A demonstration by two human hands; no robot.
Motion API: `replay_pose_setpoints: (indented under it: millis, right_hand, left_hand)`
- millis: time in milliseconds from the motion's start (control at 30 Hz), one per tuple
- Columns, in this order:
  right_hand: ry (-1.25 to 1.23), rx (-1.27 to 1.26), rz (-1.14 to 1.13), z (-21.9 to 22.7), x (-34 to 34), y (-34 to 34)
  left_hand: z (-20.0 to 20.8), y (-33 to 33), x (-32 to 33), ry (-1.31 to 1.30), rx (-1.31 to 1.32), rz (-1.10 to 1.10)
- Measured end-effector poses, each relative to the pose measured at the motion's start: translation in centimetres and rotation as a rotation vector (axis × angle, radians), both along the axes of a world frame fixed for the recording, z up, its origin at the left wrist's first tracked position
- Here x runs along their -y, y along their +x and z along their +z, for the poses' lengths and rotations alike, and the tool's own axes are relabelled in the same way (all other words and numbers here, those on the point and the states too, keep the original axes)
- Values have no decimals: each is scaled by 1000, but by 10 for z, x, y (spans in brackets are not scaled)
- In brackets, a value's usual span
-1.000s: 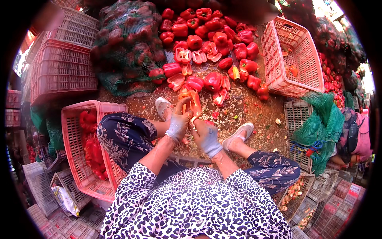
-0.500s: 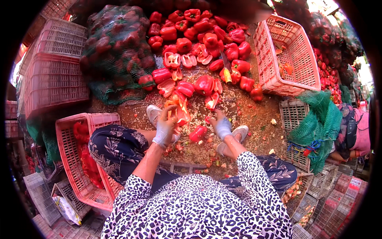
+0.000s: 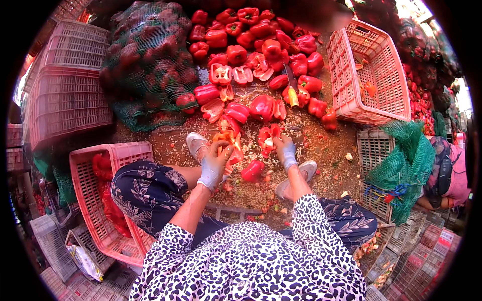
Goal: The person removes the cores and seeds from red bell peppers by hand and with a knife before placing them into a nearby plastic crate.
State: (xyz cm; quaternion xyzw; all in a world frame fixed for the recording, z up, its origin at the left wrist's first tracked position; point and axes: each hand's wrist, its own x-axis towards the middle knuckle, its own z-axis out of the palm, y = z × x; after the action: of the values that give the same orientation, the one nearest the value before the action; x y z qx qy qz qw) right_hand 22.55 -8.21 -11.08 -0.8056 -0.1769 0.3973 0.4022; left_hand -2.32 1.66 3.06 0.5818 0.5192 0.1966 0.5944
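Note:
Thin, pale coverings wrap both my hands at the wrists. My right hand (image 3: 285,150) has its fingers closed on a cut, opened red bell pepper (image 3: 267,139), lifted just over the littered ground. My left hand (image 3: 216,161) is curled beside a cut red pepper piece (image 3: 235,155), fingertips together at its edge; what they pinch is hidden. Between the hands lies a red bell pepper (image 3: 253,171). Farther off are pepper halves (image 3: 213,110) and a heap of whole red peppers (image 3: 236,54). A yellow-handled knife (image 3: 292,95) rests among the peppers.
A pink crate (image 3: 346,90) with a few scraps stands far right; another pink crate (image 3: 110,200) holding red pepper pieces is by my left knee. A full green mesh sack (image 3: 150,65) sits far left. Green netting (image 3: 409,160) drapes a crate. Seeds cover the ground.
My right hand has taken hold of the cut pepper and drawn it slightly nearer. The left hand's fingers have closed and come down a little. The view has shifted slightly.

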Motion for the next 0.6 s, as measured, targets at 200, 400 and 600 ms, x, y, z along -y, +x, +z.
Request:
replay_pose_setpoints:
  millis: [200, 400, 600]
  right_hand:
    - [76, 218, 424, 142, -25, -73]
    - [162, 648, 498, 183, -25, -105]
    - [171, 781, 477, 212, -8, -135]
  left_hand:
    - [-1, 3, 1, -203, 172, -73]
    - [-1, 2, -1, -386, 462, 49]
    - [0, 4, 2, -92, 453, 143]
